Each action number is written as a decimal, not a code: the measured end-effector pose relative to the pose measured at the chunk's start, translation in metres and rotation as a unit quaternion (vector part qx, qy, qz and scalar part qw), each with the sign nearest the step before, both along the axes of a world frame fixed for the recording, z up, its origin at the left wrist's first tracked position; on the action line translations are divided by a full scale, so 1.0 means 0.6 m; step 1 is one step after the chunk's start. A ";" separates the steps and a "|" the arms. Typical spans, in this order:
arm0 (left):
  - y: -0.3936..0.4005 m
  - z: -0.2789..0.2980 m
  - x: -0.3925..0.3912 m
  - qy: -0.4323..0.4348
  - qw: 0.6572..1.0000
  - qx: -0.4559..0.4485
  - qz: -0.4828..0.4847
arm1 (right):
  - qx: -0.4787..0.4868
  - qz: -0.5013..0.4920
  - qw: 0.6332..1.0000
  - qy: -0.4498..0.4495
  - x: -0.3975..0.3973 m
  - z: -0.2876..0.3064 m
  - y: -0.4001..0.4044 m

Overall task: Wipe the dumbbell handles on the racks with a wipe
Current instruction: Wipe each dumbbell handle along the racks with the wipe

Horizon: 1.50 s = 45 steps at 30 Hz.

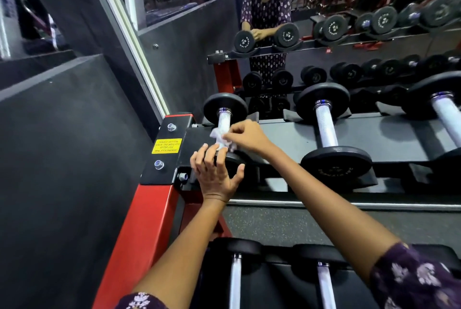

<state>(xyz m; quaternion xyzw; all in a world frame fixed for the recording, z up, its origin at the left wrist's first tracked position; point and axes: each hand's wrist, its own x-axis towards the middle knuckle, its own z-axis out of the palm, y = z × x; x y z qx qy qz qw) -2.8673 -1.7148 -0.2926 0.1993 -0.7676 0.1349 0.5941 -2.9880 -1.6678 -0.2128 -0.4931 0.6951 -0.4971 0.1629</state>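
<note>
Wall panel [62, 134], dark grey, fills the far left, with a mirror [189, 34] above and behind the rack. Red rack upright [139, 228] rises from lower left; its black end plate [164, 154] carries a yellow sticker [166, 146] and two shiny bolts. Left hand [215, 171] next: fingers spread and laid over the near black head of the leftmost dumbbell [225, 109] on the top shelf, thumb out to the right, nothing curled round or pinched. Just right of it, right hand [245, 135] reaches in from the right, fingertips pinching a crumpled white wipe [220, 137] against the dumbbell's knurled silver handle [223, 122], at the handle's near end; the far end of the handle shows bare up to the far head. Grip of the right hand is closed tight on the wipe; how much of the wipe wraps under the handle cannot be told. Further right on the same grey shelf [287, 139] sits a second dumbbell [326, 129], well apart from the hands, then a third dumbbell [446, 119] cut by the frame edge. Lower shelf at the bottom holds two more silver handles under the forearms. Patterned purple sleeve [419, 281] at lower right.
</note>
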 end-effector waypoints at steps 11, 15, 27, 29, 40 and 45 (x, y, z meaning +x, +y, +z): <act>-0.002 0.001 -0.001 -0.002 1.000 -0.014 0.015 | -0.064 -0.165 0.980 -0.090 0.031 -0.021 -0.035; -0.001 0.002 -0.003 0.000 1.000 -0.013 0.016 | -0.084 -0.185 0.957 -0.206 0.019 -0.011 -0.051; -0.005 -0.002 -0.003 0.003 1.000 -0.005 0.007 | -0.128 -0.197 0.855 -0.462 0.000 -0.009 -0.102; -0.005 -0.001 -0.003 0.002 1.000 -0.008 0.007 | -0.108 -0.184 0.850 -0.482 -0.004 -0.005 -0.102; -0.004 -0.001 -0.007 0.009 1.000 -0.015 0.006 | -0.050 -0.090 0.819 -0.565 -0.034 0.002 -0.097; -0.003 0.001 -0.005 0.004 1.000 -0.008 0.008 | -0.100 -0.089 0.800 -0.585 -0.029 0.013 -0.112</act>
